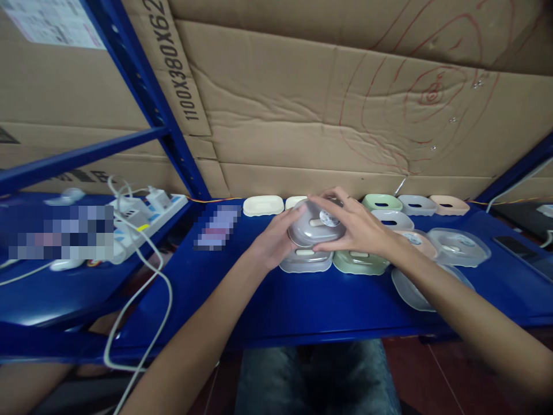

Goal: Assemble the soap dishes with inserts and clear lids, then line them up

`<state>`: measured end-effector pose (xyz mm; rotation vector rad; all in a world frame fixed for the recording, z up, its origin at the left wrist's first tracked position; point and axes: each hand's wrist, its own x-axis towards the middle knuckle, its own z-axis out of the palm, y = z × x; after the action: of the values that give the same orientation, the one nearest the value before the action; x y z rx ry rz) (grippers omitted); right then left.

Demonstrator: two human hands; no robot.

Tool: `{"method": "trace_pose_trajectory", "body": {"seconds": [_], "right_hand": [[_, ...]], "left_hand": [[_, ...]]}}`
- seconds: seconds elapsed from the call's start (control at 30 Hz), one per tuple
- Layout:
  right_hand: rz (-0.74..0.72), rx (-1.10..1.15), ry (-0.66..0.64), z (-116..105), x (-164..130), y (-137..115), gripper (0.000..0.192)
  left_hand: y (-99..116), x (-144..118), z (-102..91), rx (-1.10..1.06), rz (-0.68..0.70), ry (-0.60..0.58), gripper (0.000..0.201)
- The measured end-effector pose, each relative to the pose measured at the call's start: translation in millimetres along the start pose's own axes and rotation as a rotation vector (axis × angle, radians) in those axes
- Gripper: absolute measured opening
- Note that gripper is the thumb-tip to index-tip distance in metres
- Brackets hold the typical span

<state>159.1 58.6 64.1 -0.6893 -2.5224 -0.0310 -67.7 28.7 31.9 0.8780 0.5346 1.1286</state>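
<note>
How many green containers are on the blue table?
2: one green container at the back, one lidded green container nearer the front. The right hand may hide more.

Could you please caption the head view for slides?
Left hand and right hand hold a lidded container over a blue table.

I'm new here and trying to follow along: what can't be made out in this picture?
All in the head view:
- Back cream piece: partly hidden by the left hand and held container.
- Front right clear piece: partly covered by the right forearm.
- Round sticker: print too small and blurred.
- Top left paper: cut off by the top edge, print blurred.
</note>
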Motion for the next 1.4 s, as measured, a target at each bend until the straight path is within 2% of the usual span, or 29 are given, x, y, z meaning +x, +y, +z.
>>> {"method": "trace_pose_trajectory", "body": {"seconds": [0.17, 0.27, 0.33, 0.4, 0.47, 0.53, 0.63, 0.83, 1.1, 1.2, 1.27, 1.3, 1.4], "right_hand": [[0.029, 0.044, -0.012, -0.2, 1.4, -7.2, 0.102], [0.109, 0.154, 0.09, 0.0, 4.5, -10.8, 0.092], [0.242, 0.291, 0.238, 1.0, 7.4, -10.7, 0.076], [0.433, 0.487, 0.339, 2.4, 10.1, -9.4, 0.065], [0.593, 0.683, 0.35, 3.5, 11.7, -8.8, 0.062], [0.657, 0.806, 0.333, 3.8, 11.6, -10.3, 0.061], [0.665, 0.838, 0.374, 3.8, 9.9, -17.1, 0.061], [0.661, 0.737, 0.455, 9.9, 12.3, -31.1, 0.064], [0.626, 0.685, 0.428, 13.2, 10.4, -30.2, 0.061], [0.631, 0.678, 0.397, 4.6, -4.6, -23.2, 0.06], [0.648, 0.683, 0.418, -4.7, -18.7, -16.7, 0.058], [0.657, 0.681, 0.43, -9.9, -26.1, -13.3, 0.055], [0.683, 0.659, 0.444, -24.8, -45.6, -4.3, 0.047]], "left_hand": [[-6.6, 0.6, -4.2, 0.076, 0.057, 0.073, 0.039], [-5.5, 0.5, -6.1, 0.121, 0.088, 0.101, 0.041], [-2.6, -0.5, -6.6, 0.147, 0.122, 0.093, 0.042], [1.0, -2.1, -6.6, 0.17, 0.17, 0.066, 0.044], [4.1, -4.1, -6.0, 0.2, 0.208, 0.041, 0.045], [6.1, -6.2, -4.9, 0.235, 0.217, 0.034, 0.045], [6.8, -8.8, -2.7, 0.303, 0.231, 0.067, 0.045], [9.6, -8.9, -2.6, 0.406, 0.341, 0.193, 0.049], [17.1, -4.7, -7.9, 0.424, 0.385, 0.222, 0.052], [35.3, -2.5, -23.5, 0.473, 0.501, 0.34, 0.05], [51.9, -3.2, -40.0, 0.592, 0.609, 0.492, 0.042], [59.9, -4.3, -49.1, 0.673, 0.621, 0.556, 0.039], [77.1, -8.8, -74.1, 0.824, 0.444, 0.618, 0.036]]}}
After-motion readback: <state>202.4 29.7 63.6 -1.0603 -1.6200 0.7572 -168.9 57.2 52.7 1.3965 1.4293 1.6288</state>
